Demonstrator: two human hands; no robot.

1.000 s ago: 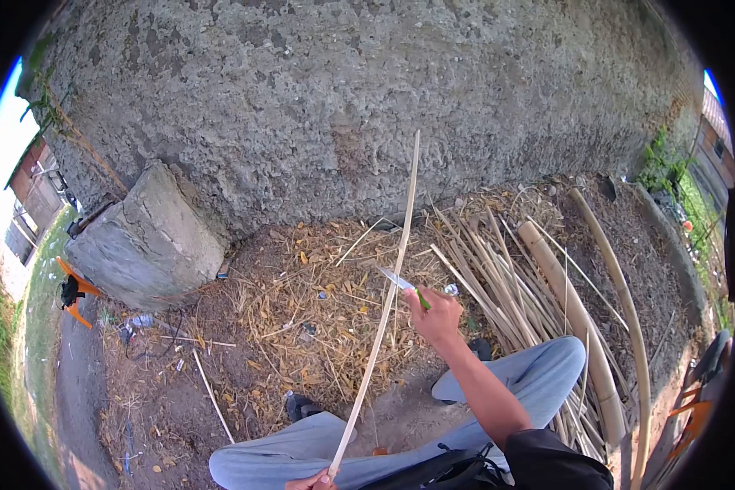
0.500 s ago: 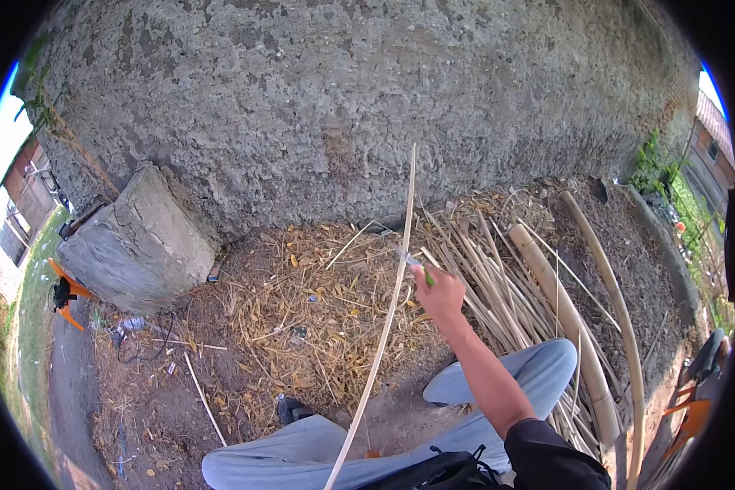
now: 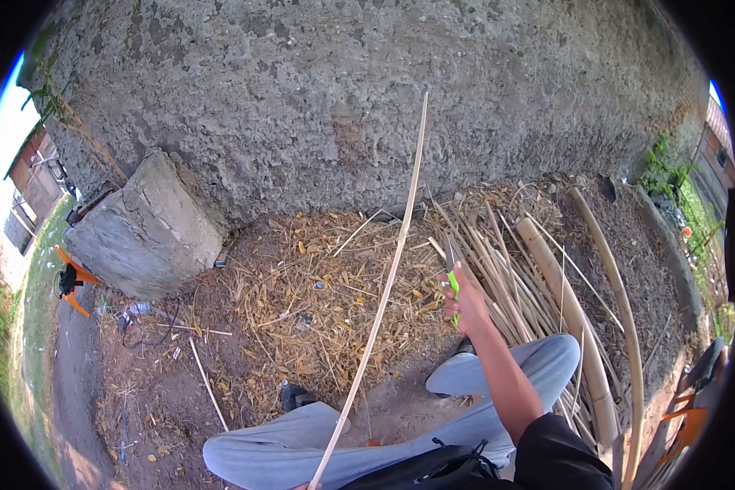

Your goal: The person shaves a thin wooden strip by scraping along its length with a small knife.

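Note:
My right hand [image 3: 467, 304] is closed around a knife [image 3: 452, 282] with a bright green handle, its blade pointing up and away from me. The hand is to the right of a long, pale bamboo strip [image 3: 381, 296] and apart from it. The strip slants from the bottom edge up past the ground, slightly bowed, its thin far end in front of the wall. At its lower end only a sliver of my left hand [image 3: 304, 487] shows, gripping the strip; most of that hand is out of view.
Several split bamboo strips [image 3: 498, 286] lie in a pile on the right, beside a thick bamboo pole [image 3: 576, 318] and a thinner curved one [image 3: 612, 298]. A rough wall [image 3: 343, 98] stands ahead. A concrete block [image 3: 151, 233] is at left. Dry leaves and shavings [image 3: 327, 302] cover the ground.
My right hand has moved away from the bamboo strip, to the right and towards me, with the knife turned blade up. The strip's far end reaches higher against the wall.

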